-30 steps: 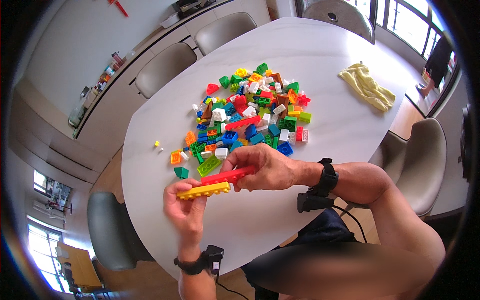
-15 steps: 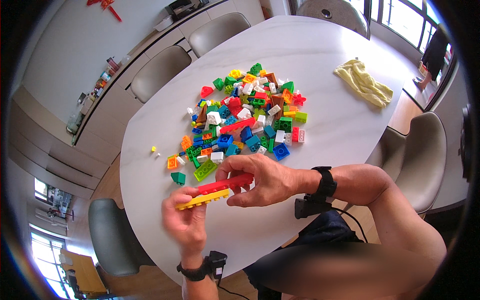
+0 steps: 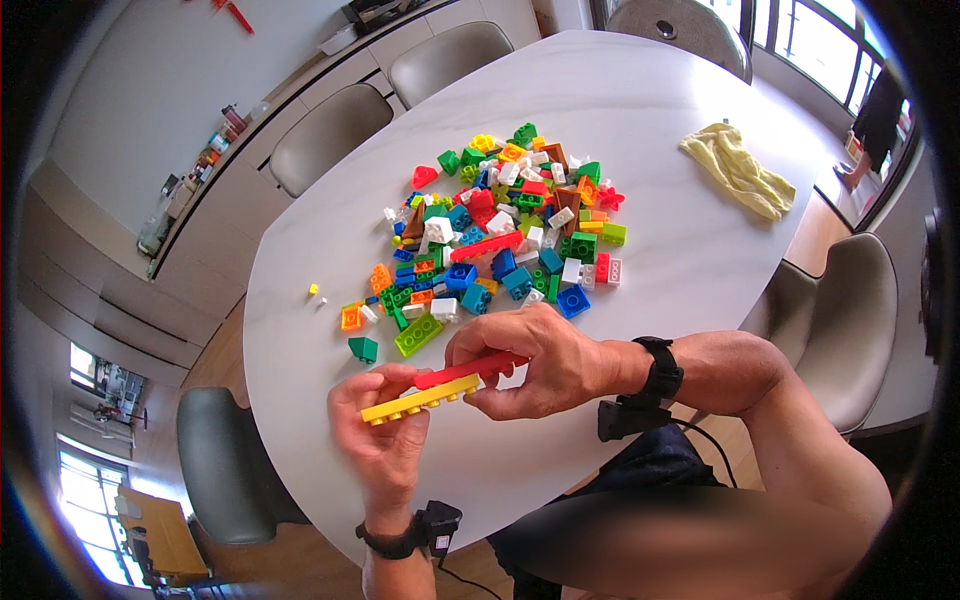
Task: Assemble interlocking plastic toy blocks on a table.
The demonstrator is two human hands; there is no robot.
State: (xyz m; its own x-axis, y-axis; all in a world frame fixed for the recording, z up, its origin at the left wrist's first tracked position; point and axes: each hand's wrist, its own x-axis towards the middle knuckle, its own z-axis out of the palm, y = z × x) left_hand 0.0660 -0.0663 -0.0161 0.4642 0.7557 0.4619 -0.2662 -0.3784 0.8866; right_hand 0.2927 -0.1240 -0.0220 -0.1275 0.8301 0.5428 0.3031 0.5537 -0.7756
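Note:
My left hand [image 3: 378, 435] is closed on a long yellow toy brick [image 3: 420, 400], thumb beneath it and fingers behind. Its studs point down toward me. Against the yellow brick's far side lies a long red toy brick [image 3: 450, 374], whose right part is pinched by my right hand [image 3: 550, 365]. The two bricks overlap lengthwise, red reaching farther right; whether they are joined I cannot tell. Both hands are above the near part of the table, just in front of a pile of coloured toy bricks [image 3: 487, 247]. A lime green brick [image 3: 418, 335] lies closest to my fingers.
The white table [image 3: 640, 110] has a yellow cloth [image 3: 740, 172] at its far right. A green brick [image 3: 363, 349] and a tiny yellow one [image 3: 314, 289] lie left of the pile. Chairs [image 3: 225, 470] surround the table. A person [image 3: 872, 125] stands at the far right.
The view has shifted slightly. Both bricks have turned a little in my hands, and the yellow one now covers more of the red one's lower edge. My grips stay on the same bricks.

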